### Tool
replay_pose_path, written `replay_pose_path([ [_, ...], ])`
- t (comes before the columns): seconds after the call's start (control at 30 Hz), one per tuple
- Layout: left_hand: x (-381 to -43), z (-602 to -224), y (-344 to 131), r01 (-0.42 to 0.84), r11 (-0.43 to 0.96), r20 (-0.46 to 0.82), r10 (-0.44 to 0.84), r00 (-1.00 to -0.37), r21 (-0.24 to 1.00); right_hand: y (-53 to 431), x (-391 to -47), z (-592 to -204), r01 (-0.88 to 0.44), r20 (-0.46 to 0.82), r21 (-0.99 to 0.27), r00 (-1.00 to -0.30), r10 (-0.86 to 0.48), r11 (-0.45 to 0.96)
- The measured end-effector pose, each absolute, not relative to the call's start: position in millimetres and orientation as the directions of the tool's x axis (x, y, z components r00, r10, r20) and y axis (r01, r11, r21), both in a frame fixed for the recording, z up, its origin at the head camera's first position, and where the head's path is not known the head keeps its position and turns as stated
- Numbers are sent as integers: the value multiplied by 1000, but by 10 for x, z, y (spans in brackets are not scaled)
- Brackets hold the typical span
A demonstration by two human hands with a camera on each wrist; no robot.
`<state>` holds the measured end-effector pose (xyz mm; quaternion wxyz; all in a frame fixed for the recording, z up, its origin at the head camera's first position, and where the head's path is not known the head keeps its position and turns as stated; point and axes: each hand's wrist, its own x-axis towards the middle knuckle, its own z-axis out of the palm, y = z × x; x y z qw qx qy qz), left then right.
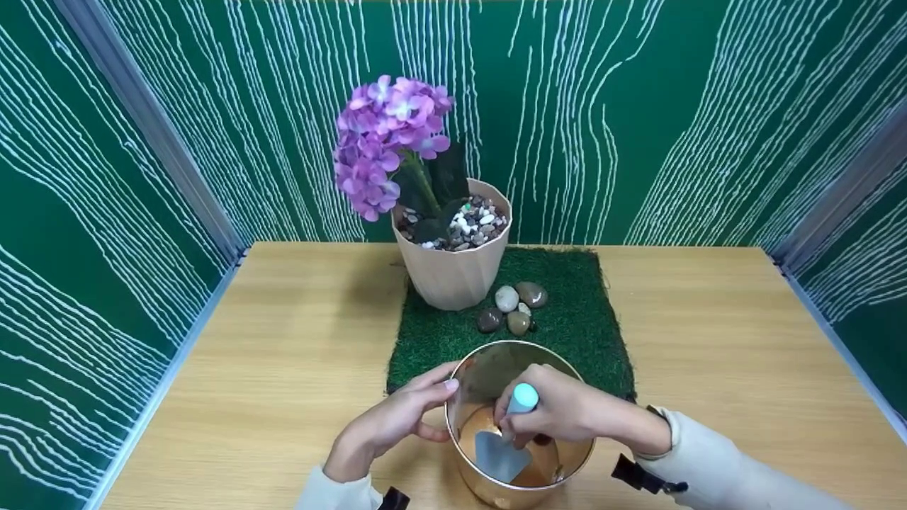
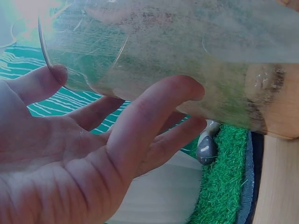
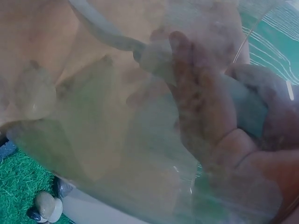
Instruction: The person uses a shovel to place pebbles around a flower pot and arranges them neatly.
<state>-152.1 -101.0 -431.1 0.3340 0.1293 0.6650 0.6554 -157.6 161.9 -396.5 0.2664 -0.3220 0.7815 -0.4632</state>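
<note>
A clear, amber-tinted glass container (image 1: pixel 489 499) with a gold rim stands at the table's front. My left hand (image 1: pixel 400 418) holds its left side from outside, one fingertip at the rim; in the left wrist view the thumb and fingers curve along the glass wall. My right hand (image 1: pixel 549 407) reaches down inside it and grips the turquoise handle of a small trowel (image 1: pixel 524 398). The trowel's pale, flat blade (image 1: pixel 499 457) points down near the container's bottom. Through the glass, the right wrist view shows the trowel's bent neck (image 3: pixel 121 43) blurred.
Behind the container lies a green turf mat (image 1: pixel 567 354) with several smooth stones (image 1: pixel 506 298). On its back left stands a pale pot (image 1: pixel 453 276) of pebbles with a purple flower (image 1: pixel 390 142). Green, white-lined walls (image 1: pixel 553 142) enclose the wooden table (image 1: pixel 283 340).
</note>
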Motion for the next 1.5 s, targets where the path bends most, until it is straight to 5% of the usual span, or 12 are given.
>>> replay_pose_path([
  [0.7, -1509, -4324, -996, -257, 118, -275, 606, -747, 959, 1648, -1631, -3944, -121, -225, -920, -614, -757, 372],
  [1.3, -1519, -4312, -999, -257, 114, -272, 607, -747, 960, 1643, -1615, -3964, -189, -196, -907, -601, -775, 377],
  [1.5, -1517, -4319, -1001, -265, 109, -275, 608, -745, 958, 1679, -1633, -3937, -114, -192, -940, -603, -775, 322],
])
